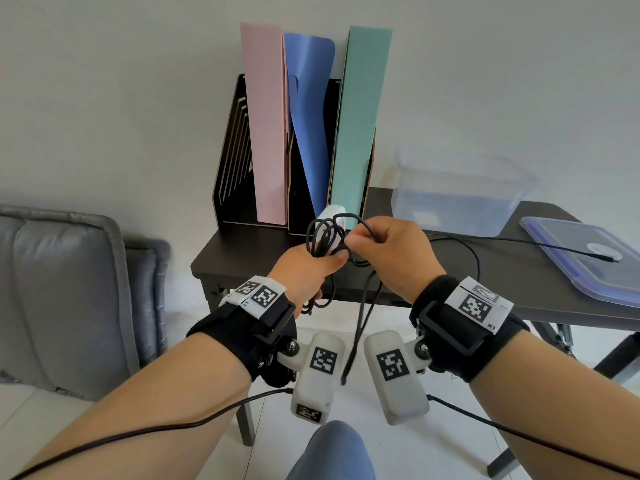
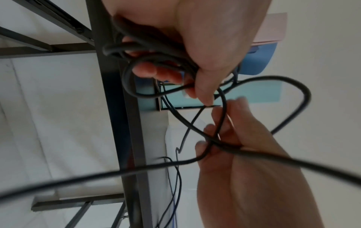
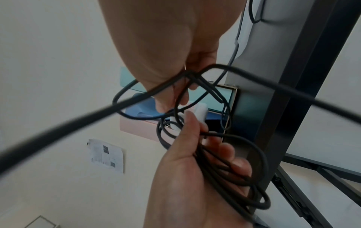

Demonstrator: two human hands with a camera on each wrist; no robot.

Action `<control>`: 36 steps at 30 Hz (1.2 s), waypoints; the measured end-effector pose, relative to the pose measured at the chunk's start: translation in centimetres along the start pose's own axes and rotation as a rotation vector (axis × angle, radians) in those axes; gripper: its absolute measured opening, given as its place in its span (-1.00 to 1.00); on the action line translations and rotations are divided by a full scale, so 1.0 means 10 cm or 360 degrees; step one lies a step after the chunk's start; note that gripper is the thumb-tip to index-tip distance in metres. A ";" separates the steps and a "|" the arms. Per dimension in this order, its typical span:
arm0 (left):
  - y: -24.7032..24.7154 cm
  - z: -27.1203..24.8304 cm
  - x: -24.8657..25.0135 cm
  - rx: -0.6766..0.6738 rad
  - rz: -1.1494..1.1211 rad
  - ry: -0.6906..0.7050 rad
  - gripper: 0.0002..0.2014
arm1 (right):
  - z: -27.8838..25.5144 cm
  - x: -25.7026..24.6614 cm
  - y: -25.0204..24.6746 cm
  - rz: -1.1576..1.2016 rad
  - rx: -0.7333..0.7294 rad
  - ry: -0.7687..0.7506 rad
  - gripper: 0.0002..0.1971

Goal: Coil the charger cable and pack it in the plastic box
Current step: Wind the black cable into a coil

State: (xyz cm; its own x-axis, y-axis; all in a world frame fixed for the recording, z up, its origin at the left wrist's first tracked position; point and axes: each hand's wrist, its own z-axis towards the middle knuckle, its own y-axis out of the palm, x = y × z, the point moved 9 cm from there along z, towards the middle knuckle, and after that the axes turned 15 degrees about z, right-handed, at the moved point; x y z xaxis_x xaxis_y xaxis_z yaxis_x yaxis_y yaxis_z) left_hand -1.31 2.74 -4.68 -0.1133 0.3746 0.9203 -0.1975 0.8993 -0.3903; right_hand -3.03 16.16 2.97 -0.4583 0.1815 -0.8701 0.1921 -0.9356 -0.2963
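Note:
The black charger cable (image 1: 322,242) is partly wound into loops that my left hand (image 1: 325,258) grips above the table's front edge. Those loops (image 3: 234,169) lie across its palm and curled fingers in the right wrist view. My right hand (image 1: 360,239), close beside it, pinches a strand (image 2: 218,143) of the same cable. A white charger block (image 3: 199,111) shows just behind the hands. Loose cable trails right across the table to a plug tip (image 1: 611,259) lying on the lid. The clear plastic box (image 1: 460,192) stands open at the back right.
The box's blue-rimmed lid (image 1: 588,261) lies at the table's right end. A black file rack (image 1: 235,161) with pink, blue and green folders stands at the back. The dark table (image 1: 242,258) is small; a grey cushion (image 1: 69,289) sits to the left.

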 end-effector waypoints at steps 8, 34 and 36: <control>0.05 -0.01 -0.07 -0.0066 -0.0502 -0.0143 -0.86 | 0.06 0.29 -0.40 -0.0007 0.0394 0.0318 -0.50; -0.11 -0.04 0.03 0.0178 -0.0549 -0.0141 -0.71 | -0.09 0.16 -0.34 0.0352 0.0421 0.0101 -0.80; -0.10 -0.03 0.02 0.0199 -0.0523 -0.0137 -0.72 | -0.13 -0.07 -0.38 0.0331 0.0459 -0.0121 -0.78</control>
State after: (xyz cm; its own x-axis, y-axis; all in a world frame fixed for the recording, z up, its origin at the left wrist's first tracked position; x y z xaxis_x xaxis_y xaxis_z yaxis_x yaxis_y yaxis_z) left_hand -0.82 1.95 -4.07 -0.1047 0.0448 0.9935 -0.3537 0.9320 -0.0793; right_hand -2.35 19.97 4.22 -0.5002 -0.0348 -0.8652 0.0402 -0.9990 0.0169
